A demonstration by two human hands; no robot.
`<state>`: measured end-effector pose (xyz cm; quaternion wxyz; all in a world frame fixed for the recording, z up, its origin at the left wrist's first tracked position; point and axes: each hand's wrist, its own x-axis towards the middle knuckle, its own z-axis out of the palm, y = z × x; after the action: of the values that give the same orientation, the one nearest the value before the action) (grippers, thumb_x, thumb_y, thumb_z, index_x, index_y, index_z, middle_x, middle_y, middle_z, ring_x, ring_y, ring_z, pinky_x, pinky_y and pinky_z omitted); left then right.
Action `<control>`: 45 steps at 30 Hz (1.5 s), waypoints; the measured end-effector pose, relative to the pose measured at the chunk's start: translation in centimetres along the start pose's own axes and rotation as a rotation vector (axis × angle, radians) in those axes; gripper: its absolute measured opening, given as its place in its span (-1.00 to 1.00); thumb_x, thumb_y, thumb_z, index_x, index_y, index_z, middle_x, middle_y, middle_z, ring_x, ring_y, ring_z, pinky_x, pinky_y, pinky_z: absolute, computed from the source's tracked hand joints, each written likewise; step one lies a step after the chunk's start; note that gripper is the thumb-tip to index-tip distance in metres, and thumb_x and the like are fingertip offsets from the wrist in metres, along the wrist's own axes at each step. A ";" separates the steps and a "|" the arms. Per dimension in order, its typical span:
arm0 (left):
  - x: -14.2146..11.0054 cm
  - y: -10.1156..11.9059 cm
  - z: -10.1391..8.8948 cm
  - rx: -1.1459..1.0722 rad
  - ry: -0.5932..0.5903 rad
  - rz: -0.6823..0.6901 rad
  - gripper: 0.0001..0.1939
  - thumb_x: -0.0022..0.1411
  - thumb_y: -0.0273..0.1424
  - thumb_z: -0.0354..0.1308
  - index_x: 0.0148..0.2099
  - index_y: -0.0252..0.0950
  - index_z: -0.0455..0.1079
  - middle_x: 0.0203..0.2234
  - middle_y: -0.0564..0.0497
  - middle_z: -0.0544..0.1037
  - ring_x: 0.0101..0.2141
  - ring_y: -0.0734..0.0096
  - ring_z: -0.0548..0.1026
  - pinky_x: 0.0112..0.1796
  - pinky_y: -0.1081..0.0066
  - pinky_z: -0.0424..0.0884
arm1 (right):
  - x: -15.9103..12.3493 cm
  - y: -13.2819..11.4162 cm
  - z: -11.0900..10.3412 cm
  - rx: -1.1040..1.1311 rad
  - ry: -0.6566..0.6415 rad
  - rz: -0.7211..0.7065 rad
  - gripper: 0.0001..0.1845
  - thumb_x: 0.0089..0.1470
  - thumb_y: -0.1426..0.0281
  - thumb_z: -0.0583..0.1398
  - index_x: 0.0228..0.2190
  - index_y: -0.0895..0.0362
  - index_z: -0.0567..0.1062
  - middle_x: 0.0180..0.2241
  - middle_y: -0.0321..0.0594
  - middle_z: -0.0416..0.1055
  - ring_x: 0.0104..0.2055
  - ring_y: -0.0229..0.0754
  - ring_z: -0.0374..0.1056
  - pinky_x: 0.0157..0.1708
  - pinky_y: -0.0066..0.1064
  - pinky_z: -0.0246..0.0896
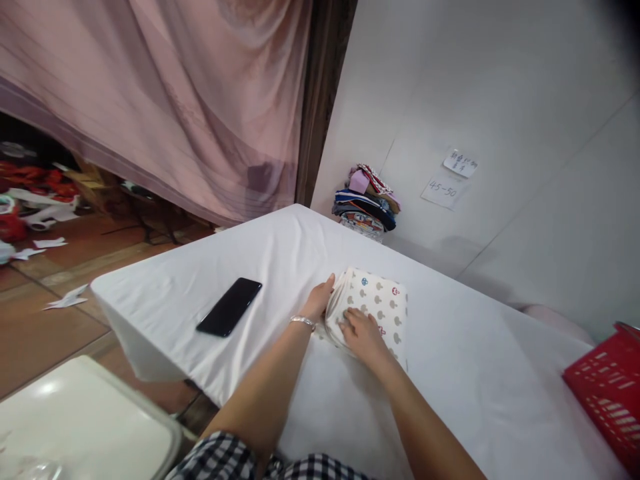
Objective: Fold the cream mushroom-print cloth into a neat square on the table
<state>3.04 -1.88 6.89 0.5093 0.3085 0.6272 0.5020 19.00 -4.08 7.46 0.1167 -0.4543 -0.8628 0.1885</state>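
Note:
A folded white cloth (383,293) lies on the table, printed with grey mushroom shapes and a few blue and red ones. Its folded layers show along the left side. My left hand (319,300) touches that layered edge; the thumb points up and away, while the other fingers are mostly hidden against the cloth. On top of the cloth, near its lower left part, my right hand (363,337) rests with the fingers spread. A bracelet (303,323) circles my left wrist.
A black phone (230,307) lies left on the white-covered table (450,373). Folded clothes (367,203) are stacked at the far edge by the wall. A red basket (607,393) stands at right, a white stool (85,420) at lower left. A pink curtain (200,100) hangs behind.

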 end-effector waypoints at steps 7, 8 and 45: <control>-0.2 -1.3 1.4 0.253 0.036 0.163 -0.30 -0.16 -0.12 0.33 0.04 -0.26 0.28 -0.01 -0.20 0.43 0.02 -0.01 0.35 0.03 0.25 0.17 | -2.2 -0.3 -0.7 -0.004 -0.054 -0.144 -0.68 0.14 0.38 0.01 -0.10 0.05 0.43 0.09 -0.13 0.28 0.14 -0.03 0.13 0.10 -0.10 -0.10; -0.3 -1.3 1.4 0.279 0.013 0.180 -0.29 -0.19 -0.21 0.36 0.05 -0.26 0.28 0.01 -0.20 0.42 0.03 -0.01 0.34 0.04 0.26 0.16 | -2.3 -0.4 -0.6 -0.013 -0.062 -0.160 -0.68 0.13 0.39 0.02 -0.09 0.06 0.42 0.10 -0.12 0.26 0.15 -0.02 0.12 0.10 -0.11 -0.09; 0.8 -1.7 0.5 0.381 -0.024 0.105 -0.52 0.10 -0.54 0.00 0.11 -0.38 0.25 -0.01 -0.16 0.45 -0.01 0.25 0.39 -0.04 0.40 0.27 | 17.6 8.9 -3.3 -0.058 0.005 0.071 -0.68 0.03 0.20 0.10 -0.29 0.13 0.52 -0.25 -0.20 0.50 -0.23 -0.15 0.36 -0.30 -0.47 0.13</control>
<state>3.49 -1.56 5.06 0.4225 0.4374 0.6878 0.3964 16.90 15.82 7.12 0.0987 -0.4882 -0.8510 0.1664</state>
